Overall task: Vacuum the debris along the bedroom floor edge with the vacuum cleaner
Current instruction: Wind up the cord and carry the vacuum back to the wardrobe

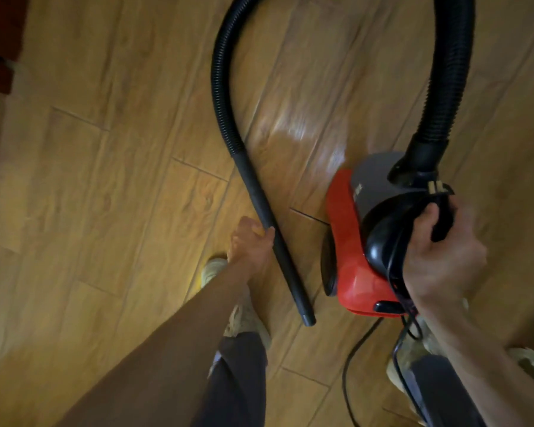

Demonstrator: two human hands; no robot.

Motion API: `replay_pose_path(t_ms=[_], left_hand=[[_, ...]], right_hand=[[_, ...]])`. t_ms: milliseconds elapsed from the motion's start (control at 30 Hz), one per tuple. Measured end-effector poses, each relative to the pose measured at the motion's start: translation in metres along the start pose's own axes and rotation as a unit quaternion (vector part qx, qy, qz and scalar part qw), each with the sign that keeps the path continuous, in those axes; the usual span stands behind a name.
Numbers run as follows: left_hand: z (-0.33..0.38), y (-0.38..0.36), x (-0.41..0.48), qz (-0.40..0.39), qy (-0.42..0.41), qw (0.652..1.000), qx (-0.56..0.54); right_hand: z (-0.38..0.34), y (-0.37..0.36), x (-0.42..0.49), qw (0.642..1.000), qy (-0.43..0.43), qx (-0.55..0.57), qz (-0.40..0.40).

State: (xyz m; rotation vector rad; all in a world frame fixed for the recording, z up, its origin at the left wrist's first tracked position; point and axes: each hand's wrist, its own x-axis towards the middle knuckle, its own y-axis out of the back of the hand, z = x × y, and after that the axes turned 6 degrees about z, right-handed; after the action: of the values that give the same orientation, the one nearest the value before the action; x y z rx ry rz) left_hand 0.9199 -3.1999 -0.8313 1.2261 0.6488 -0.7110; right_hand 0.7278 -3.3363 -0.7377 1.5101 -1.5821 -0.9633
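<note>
While seemingly heading for the floor edge, grips the vacuum cleaner (352,241) at lower right, right hand (441,251) curled round its top handle and the bundled cord (395,272), likely for carrying. At centre, wraps left hand (250,245) round the wand (278,251), tip low over the wooden floor (105,180), ready to sweep.

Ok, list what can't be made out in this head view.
- Hose: loop's top cut off by the upper edge.
- Cord: runs off the bottom edge.
- Vacuum cleaner handle: covered by the right hand.
- Lettering on its grey top: blurred.
- Floor: too motion-blurred to show any debris.
</note>
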Motion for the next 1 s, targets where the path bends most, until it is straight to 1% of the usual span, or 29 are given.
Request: replay_pose_path(t_ms=[100, 300, 433, 600, 667, 767, 867, 1000], left_hand=[[0.008, -0.009, 0.035, 0.001, -0.01, 1.0, 0.027], [0.025, -0.037, 0.07, 0.048, -0.016, 0.999, 0.01], [0.019, -0.033, 0.068, 0.054, -0.032, 0.998, 0.004], [0.008, 0.011, 0.038, 0.016, -0.083, 0.996, -0.016], [0.004, 0.034, 0.018, 0.008, -0.104, 0.994, -0.008], [0.001, 0.066, -0.015, 0.009, -0.125, 0.992, -0.023], [0.003, 0.094, -0.046, 0.02, -0.12, 0.99, -0.064], [0.018, 0.134, -0.091, 0.032, -0.106, 0.984, -0.138]], right_hand=[[0.006, -0.005, -0.003, 1.0, 0.012, 0.012, 0.012], [0.013, -0.007, -0.002, 0.997, 0.063, 0.024, 0.032], [0.01, -0.004, -0.001, 0.998, 0.045, 0.032, 0.022], [0.002, 0.0, 0.003, 0.999, 0.019, 0.02, -0.023], [-0.002, 0.002, 0.005, 0.998, 0.011, 0.031, -0.046], [-0.013, 0.013, 0.002, 0.995, 0.037, 0.062, -0.075], [-0.038, 0.039, -0.005, 0.99, 0.065, 0.078, -0.097], [-0.082, 0.083, 0.002, 0.985, 0.085, 0.101, -0.106]])
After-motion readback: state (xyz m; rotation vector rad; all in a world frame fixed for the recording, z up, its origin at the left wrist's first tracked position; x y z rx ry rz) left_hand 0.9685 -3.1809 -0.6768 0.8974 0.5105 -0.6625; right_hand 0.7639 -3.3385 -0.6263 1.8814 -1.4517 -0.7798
